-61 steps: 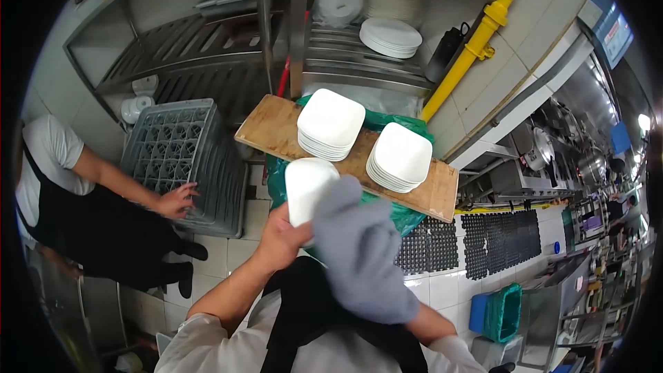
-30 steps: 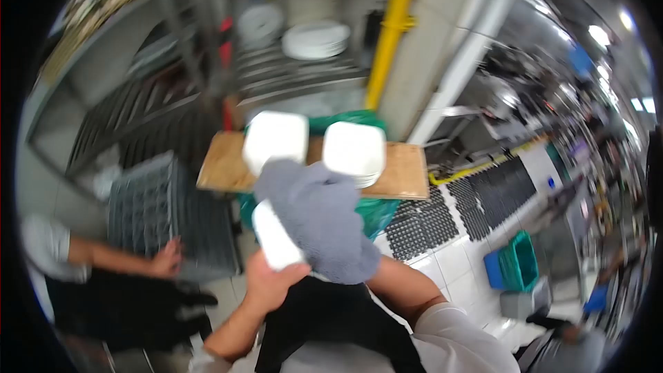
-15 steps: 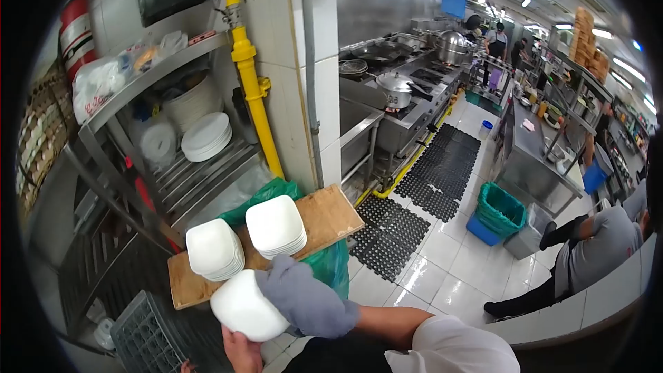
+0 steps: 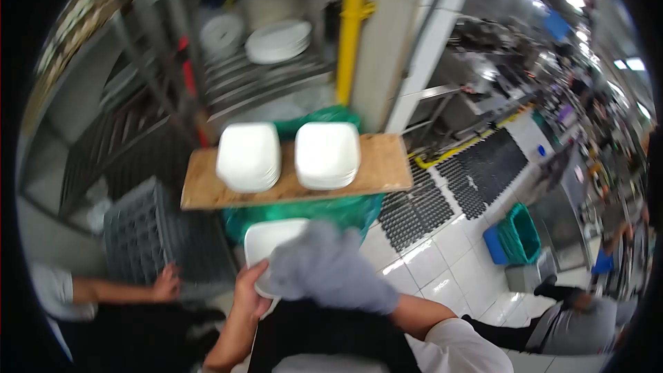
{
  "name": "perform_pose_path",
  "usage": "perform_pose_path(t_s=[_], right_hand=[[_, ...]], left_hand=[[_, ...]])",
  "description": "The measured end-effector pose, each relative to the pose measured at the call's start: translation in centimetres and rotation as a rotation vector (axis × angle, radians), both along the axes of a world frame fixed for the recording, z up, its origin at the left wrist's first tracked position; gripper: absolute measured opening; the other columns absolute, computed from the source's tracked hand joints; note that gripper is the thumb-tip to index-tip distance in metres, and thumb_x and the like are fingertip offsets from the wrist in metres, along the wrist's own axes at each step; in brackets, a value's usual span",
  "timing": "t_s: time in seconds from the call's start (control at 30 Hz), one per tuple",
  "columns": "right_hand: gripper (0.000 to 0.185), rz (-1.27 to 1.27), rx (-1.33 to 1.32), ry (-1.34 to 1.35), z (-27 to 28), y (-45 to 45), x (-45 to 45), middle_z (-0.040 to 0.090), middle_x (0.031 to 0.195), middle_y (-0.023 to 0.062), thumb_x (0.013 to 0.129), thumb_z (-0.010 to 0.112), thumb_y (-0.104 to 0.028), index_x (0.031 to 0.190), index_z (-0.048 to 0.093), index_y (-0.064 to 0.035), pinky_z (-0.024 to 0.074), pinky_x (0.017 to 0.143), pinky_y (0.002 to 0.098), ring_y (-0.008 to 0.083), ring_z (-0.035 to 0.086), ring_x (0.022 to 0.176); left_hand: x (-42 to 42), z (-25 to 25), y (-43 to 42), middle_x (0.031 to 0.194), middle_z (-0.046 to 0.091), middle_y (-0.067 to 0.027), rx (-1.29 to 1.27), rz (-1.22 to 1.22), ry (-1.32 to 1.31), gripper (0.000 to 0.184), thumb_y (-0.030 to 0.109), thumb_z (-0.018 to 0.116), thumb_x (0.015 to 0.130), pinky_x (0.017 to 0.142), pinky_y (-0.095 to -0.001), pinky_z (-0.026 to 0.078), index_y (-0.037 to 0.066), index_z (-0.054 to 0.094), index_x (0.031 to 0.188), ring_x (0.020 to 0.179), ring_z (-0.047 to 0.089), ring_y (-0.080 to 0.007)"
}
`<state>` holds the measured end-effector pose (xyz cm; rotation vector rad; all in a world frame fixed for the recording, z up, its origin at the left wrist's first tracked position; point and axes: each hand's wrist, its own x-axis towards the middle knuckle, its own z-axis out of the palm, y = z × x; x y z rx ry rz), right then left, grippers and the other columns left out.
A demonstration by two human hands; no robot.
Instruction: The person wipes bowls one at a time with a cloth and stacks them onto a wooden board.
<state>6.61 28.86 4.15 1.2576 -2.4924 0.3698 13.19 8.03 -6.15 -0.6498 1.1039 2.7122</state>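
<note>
My left hand (image 4: 251, 290) grips the left edge of a white square dish (image 4: 266, 238) in front of my apron. A grey cloth (image 4: 328, 269) covers my right hand and lies against the dish; the fingers under it are hidden. Just beyond, a wooden board (image 4: 383, 162) bears two stacks of white square dishes, a left stack (image 4: 248, 155) and a right stack (image 4: 327, 153). Green plastic (image 4: 304, 213) hangs below the board.
Grey glass racks (image 4: 138, 235) stand at the left beside a co-worker's hand (image 4: 166, 283). Behind the board is a metal shelf with round plates (image 4: 278, 41). A yellow pipe (image 4: 353, 27), black floor mats (image 4: 418, 211), a green-lined bin (image 4: 519, 235) and another person (image 4: 577, 328) are on the right.
The view has swung back left and down from the kitchen aisle. The dish has tilted in my left hand, and the cloth has moved over its right side.
</note>
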Motion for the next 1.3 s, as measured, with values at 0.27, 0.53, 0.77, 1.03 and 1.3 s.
perform_pose_path(t_s=[0.27, 0.53, 0.77, 1.03, 1.3], right_hand=[[0.080, -0.233, -0.680, -0.533, -8.7, 5.0, -3.3, 0.053, 0.123, 0.0139, 0.065, 0.085, -0.033, 0.133, 0.050, -0.0075, 0.0437, 0.094, 0.0403, 0.0296, 0.050, 0.119], [0.101, -0.156, -0.944, -0.824, -6.8, 1.9, -4.5, 0.048, 0.133, 0.0148, 0.062, 0.089, -0.041, 0.143, 0.038, -0.0075, 0.0368, 0.107, 0.0377, 0.0305, 0.047, 0.126], [0.075, -0.116, -0.456, -0.322, 2.7, 3.4, -2.9, 0.050, 0.127, 0.0135, 0.071, 0.078, -0.033, 0.135, 0.048, -0.0088, 0.0381, 0.100, 0.0403, 0.0304, 0.048, 0.120], [0.059, -0.016, 0.062, 0.034, 0.7, -0.7, -0.9, 0.054, 0.118, 0.0102, 0.072, 0.072, -0.031, 0.125, 0.056, -0.0118, 0.0392, 0.086, 0.0403, 0.0283, 0.053, 0.103], [0.049, 0.142, 0.221, 0.159, -3.3, -3.3, -0.4, 0.059, 0.110, 0.0079, 0.071, 0.069, -0.028, 0.117, 0.060, -0.0136, 0.0394, 0.075, 0.0391, 0.0268, 0.056, 0.090]], left_hand=[[0.5, 0.6, 0.0, 0.118, 0.064, -0.0193, 0.079, 0.158, 0.114, 0.049, 0.018, 0.058, 0.087, 0.096, -0.0421, 0.049, -0.006, 0.052, 0.129, 0.107, 0.065, -0.0319], [1.5, 0.0, -0.4, 0.117, 0.065, -0.0188, 0.102, 0.151, 0.150, 0.049, 0.016, 0.058, 0.084, 0.097, -0.0424, 0.050, -0.006, 0.053, 0.128, 0.105, 0.065, -0.0326], [1.8, 1.4, -0.4, 0.131, 0.056, -0.0201, -0.084, 0.221, 0.233, 0.061, 0.015, 0.059, 0.084, 0.104, -0.0429, 0.045, -0.005, 0.042, 0.139, 0.121, 0.057, -0.0331], [-0.4, 3.9, 2.0, 0.139, 0.049, -0.0158, -0.279, 0.095, 0.304, 0.059, 0.027, 0.052, 0.101, 0.108, -0.0370, 0.038, -0.003, 0.031, 0.148, 0.127, 0.050, -0.0243], [-2.4, 5.1, 0.8, 0.146, 0.045, -0.0147, -0.475, -0.123, 0.425, 0.066, 0.037, 0.049, 0.102, 0.113, -0.0351, 0.031, -0.004, 0.029, 0.150, 0.133, 0.043, -0.0222]])
